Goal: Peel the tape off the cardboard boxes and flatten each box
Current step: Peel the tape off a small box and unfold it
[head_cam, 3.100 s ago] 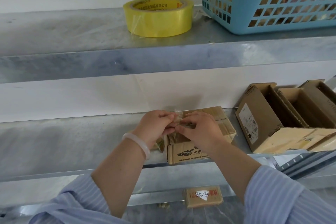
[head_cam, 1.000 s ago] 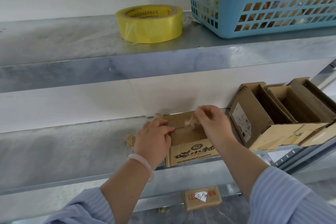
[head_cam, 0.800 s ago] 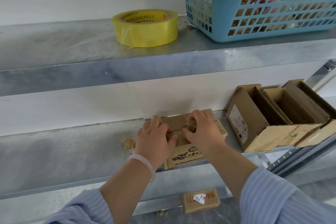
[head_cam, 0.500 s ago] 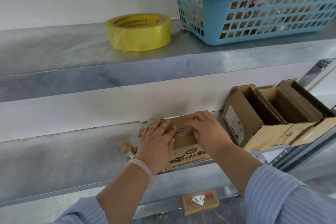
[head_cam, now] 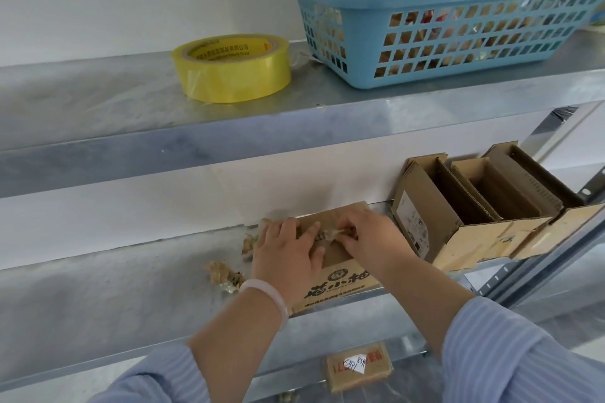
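**Item: box, tape peel in hand**

- Location: the box [head_cam: 337, 275] sits at the front edge of the middle shelf [head_cam: 98, 288], printed side toward me.
- Left hand [head_cam: 288, 255]: flat on the box top, fingers fairly straight, pressing down and gripping nothing.
- Right hand [head_cam: 370, 239]: fingers curled, pinching a crumpled strand of tape [head_cam: 330, 234] over the top seam.
- Nearby: scraps [head_cam: 222, 271] just left of the box, and a basket [head_cam: 458, 42] of peelings on the shelf above.
- Step, as I judge it: stripping the top seam.
- Next: pull the strand along the seam while the left hand braces, then open the flaps and flatten.

Yellow tape roll [head_cam: 231, 68], blue basket [head_cam: 458, 42]
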